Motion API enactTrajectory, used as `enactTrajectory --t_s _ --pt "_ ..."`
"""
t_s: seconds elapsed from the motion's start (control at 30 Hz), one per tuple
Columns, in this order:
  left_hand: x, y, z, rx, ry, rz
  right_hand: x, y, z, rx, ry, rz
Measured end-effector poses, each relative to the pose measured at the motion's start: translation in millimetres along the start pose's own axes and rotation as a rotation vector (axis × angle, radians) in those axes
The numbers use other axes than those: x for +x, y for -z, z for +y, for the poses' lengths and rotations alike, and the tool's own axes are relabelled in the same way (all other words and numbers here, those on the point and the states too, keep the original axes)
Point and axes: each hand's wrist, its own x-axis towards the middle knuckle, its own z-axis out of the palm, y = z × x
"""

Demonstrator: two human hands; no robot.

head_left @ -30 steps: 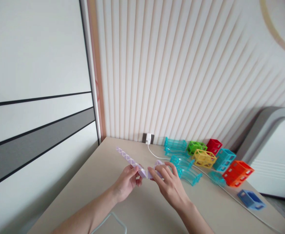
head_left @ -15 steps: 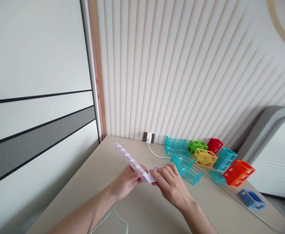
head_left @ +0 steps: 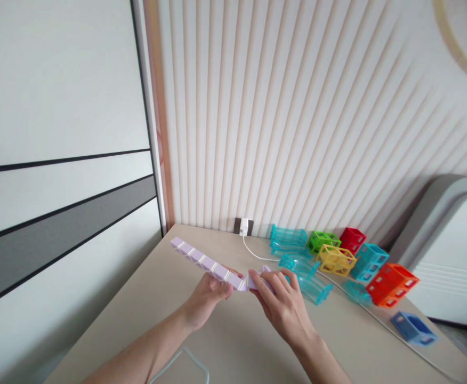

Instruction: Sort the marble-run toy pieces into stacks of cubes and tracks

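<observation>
A lilac and white snake puzzle (head_left: 202,261), made of wedge segments, is held above the table by both hands. Its long straight part points up and to the left. My left hand (head_left: 206,300) is closed round this part near its lower right end, thumb on the near side. My right hand (head_left: 278,298) is closed on the short bent end, which its fingers partly cover. Between the two hands the puzzle makes a bend.
On the beige table (head_left: 145,309), clear teal tube pieces (head_left: 291,237) lie right of my hands. Beyond them stand open-frame blocks: green (head_left: 323,240), yellow (head_left: 336,260), red (head_left: 352,240), teal (head_left: 369,261), orange (head_left: 392,285) and blue (head_left: 413,328). A white cable (head_left: 257,255) runs from a wall plug.
The long part of the snake puzzle has turned about its length and swung lower to the left. Both hands keep their hold and have barely shifted.
</observation>
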Motion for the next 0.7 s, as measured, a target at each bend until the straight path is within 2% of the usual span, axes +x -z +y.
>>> enactTrajectory --t_s 0.13,0.4,0.53,0.7 --pt "0.6 2.5 -2.4 0.048 -0.003 0.002 1.8 -0.7 -2.3 0.002 -0.013 0.007" --pt "2.8 5.0 -1.0 -0.043 -0.015 -0.072 1.0 -0.9 -2.6 0.096 0.017 -0.025" --pt "2.1 2.0 1.6 -0.075 -0.023 -0.069 2.9 3.6 -4.4 0.123 0.019 -0.053" --pt "2.6 -3.1 1.8 -0.217 0.079 -0.012 5.1 6.0 -7.4 0.110 0.101 -0.044"
